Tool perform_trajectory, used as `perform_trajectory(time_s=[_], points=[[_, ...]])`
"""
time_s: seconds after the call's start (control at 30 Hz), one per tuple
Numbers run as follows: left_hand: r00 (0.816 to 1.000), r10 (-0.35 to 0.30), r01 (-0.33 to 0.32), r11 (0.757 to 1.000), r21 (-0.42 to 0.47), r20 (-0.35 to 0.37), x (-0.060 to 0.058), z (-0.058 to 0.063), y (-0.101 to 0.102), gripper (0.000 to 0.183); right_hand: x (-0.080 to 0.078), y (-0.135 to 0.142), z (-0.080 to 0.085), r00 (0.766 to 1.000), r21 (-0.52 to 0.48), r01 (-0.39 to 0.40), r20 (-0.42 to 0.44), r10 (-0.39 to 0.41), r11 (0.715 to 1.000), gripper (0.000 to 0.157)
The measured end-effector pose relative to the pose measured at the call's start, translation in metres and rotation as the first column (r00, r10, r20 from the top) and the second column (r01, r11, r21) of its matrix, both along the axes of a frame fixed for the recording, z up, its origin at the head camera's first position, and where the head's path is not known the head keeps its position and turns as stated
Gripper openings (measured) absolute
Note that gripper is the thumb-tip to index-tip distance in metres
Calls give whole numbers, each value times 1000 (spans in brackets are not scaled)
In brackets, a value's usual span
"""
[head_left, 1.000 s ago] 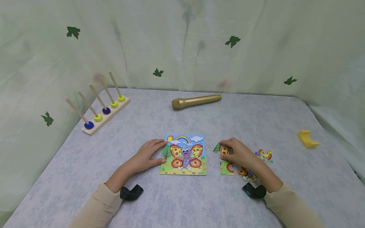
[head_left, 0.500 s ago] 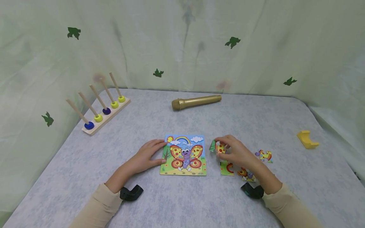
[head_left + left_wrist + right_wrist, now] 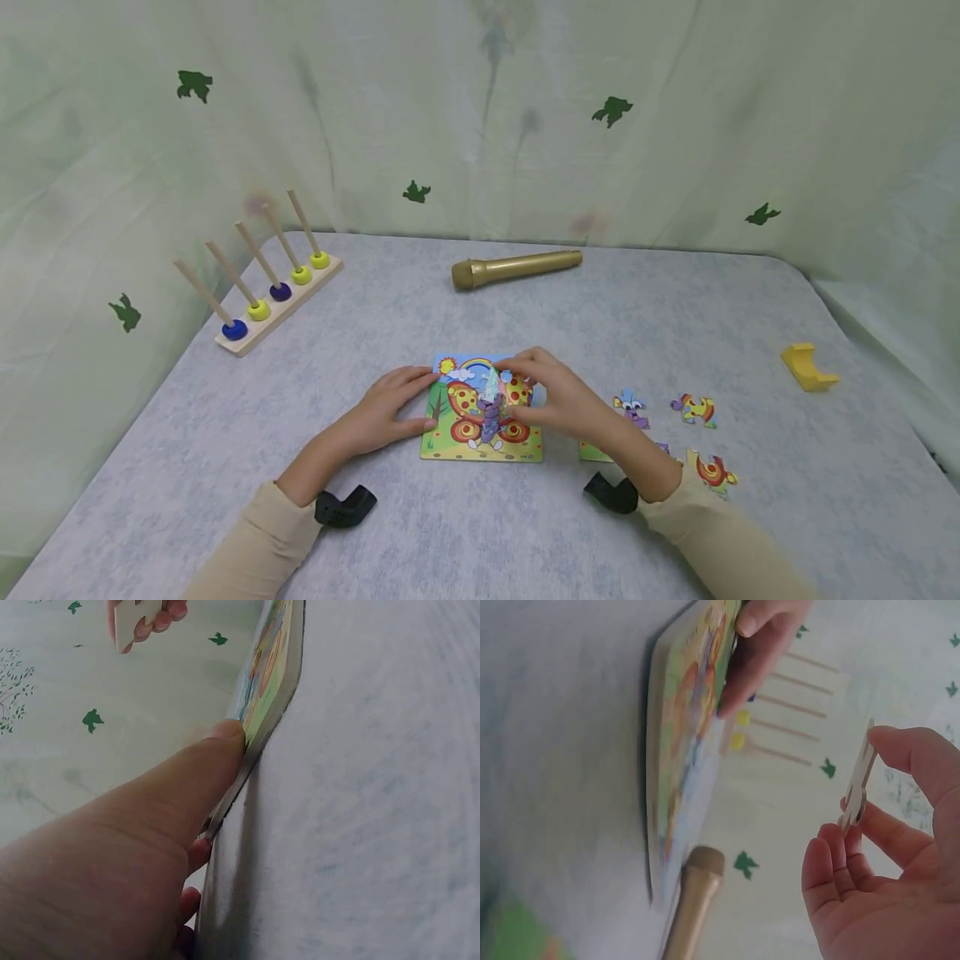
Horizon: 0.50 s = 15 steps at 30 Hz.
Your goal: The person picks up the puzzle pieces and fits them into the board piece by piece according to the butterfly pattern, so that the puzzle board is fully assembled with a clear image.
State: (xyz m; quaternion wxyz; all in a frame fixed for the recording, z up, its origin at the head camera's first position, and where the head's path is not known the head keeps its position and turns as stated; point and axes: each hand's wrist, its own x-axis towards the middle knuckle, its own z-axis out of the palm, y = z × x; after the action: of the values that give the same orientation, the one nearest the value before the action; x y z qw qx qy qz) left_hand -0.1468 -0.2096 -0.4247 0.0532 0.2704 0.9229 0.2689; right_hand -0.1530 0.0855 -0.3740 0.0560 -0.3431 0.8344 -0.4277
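A square butterfly puzzle board [image 3: 457, 450] lies flat on the table. My left hand [image 3: 390, 408] rests at its left edge, fingers near the top corner and thumb lower down; in the left wrist view the thumb [image 3: 217, 750] touches the board's rim. Above the right half of the board, my right hand [image 3: 558, 400] pinches a puzzle piece [image 3: 861, 776] between thumb and fingers, held tilted and apart from the board. Right of the board lie several loose pieces, among them one with a face [image 3: 630, 404], a yellow one [image 3: 696, 409] and one with a red swirl [image 3: 712, 471].
A gold toy microphone [image 3: 517, 268] lies behind the board. At the back left stands a wooden peg rack [image 3: 281, 312] with blue, purple and yellow beads. A yellow curved block [image 3: 808, 367] sits at the far right. A pale curtain [image 3: 480, 125] hangs behind the table.
My right hand has lifted the puzzle piece and carried it left from among the loose pieces to above the board. Pieces formerly behind the hand now show. The left hand has stayed still.
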Motion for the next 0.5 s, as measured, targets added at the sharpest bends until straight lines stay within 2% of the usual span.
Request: perform_trajectory(time_s=[0.27,0.5], points=[[999,-33,33,999,8,19,-2,0,-3,76,-7,-29,-17,997,97,-79,9,78,992,46],[999,-30,30,1000,10,17,-2,-1,-4,77,-14,-46,-34,996,170,-89,6,90,981,48]])
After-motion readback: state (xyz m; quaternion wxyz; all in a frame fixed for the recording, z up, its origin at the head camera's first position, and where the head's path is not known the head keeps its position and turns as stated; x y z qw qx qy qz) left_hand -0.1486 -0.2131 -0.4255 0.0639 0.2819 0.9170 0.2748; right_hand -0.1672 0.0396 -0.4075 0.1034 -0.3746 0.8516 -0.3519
